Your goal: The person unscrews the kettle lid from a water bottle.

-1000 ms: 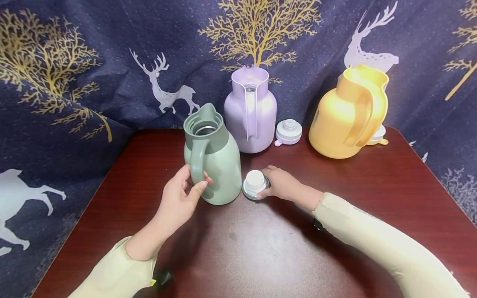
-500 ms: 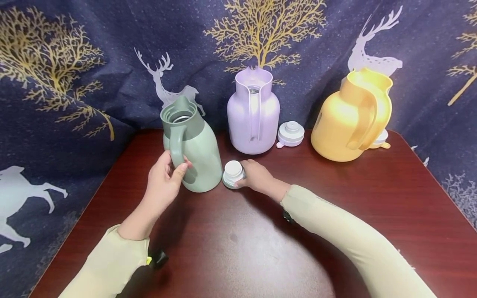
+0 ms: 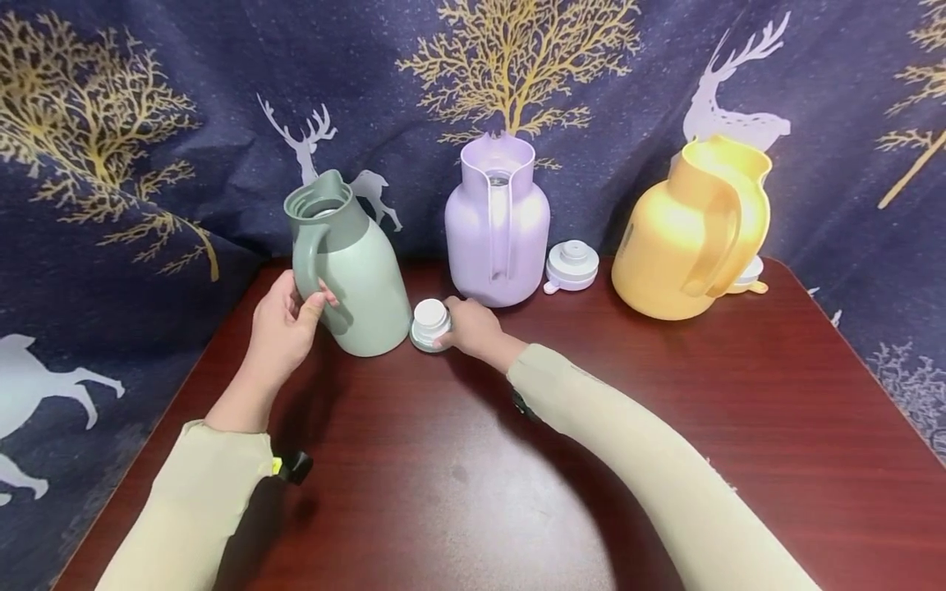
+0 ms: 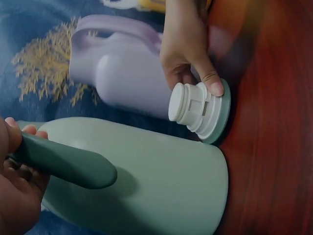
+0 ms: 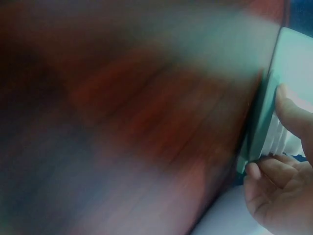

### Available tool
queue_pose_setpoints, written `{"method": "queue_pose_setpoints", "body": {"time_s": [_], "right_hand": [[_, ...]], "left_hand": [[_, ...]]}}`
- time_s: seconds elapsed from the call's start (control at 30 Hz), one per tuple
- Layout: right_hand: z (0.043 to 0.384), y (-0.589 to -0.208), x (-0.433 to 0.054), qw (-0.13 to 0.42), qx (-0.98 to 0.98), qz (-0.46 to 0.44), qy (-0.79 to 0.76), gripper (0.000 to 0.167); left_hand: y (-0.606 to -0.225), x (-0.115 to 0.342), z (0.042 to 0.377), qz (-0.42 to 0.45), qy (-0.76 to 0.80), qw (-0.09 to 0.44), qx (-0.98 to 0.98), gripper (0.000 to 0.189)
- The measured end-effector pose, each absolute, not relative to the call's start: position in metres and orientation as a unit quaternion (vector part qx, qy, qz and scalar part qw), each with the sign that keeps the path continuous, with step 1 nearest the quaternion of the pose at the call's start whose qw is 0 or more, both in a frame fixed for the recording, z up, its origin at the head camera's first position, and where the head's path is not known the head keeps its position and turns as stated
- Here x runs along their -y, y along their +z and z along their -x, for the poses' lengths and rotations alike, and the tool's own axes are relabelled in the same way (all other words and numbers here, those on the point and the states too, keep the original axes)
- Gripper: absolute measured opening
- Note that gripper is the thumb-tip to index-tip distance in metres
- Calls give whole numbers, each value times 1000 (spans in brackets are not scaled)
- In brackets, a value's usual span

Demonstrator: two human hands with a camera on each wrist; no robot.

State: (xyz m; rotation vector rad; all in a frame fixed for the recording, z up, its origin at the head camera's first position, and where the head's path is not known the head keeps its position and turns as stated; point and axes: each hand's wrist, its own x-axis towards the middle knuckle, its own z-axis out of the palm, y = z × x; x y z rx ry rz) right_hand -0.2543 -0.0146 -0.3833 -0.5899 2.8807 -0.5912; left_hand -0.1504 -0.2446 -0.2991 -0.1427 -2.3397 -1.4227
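Observation:
In the head view my left hand (image 3: 284,324) grips the dark green handle of a pale green thermos jug (image 3: 362,287), which leans a little to the left with its mouth uncovered. Just right of its base, my right hand (image 3: 473,324) holds a white lid (image 3: 431,320) with a green rim by the side. Seen from the left wrist, the lid (image 4: 200,110) has its white plug part facing away from the table, close beside the jug's base. The right wrist view has my thumb and fingers on either side of the lid's green rim (image 5: 264,120).
A lilac jug (image 3: 498,230) stands behind my right hand, its lid (image 3: 572,264) to the right. Farther right is a yellow jug (image 3: 683,238), partly hiding another lid (image 3: 750,275). A dark blue cloth (image 3: 414,107) hangs behind the wooden table (image 3: 473,460).
The green jug and the lid have moved left and toward the back of the table together, each in the same hand. The lilac and yellow jugs have stayed where they were.

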Motion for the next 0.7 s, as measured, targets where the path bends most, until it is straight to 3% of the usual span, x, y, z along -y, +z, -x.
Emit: {"method": "queue_pose_setpoints", "body": {"time_s": [0.53,0.7], "right_hand": [[296,-392,62,37,-957,170,-231,64],[307,-396,69,28,-951,153,-268,61]], "left_hand": [[-302,273,199,31,-537,215,815,4],[-303,276,209,22,-538,211,816,11]]}}
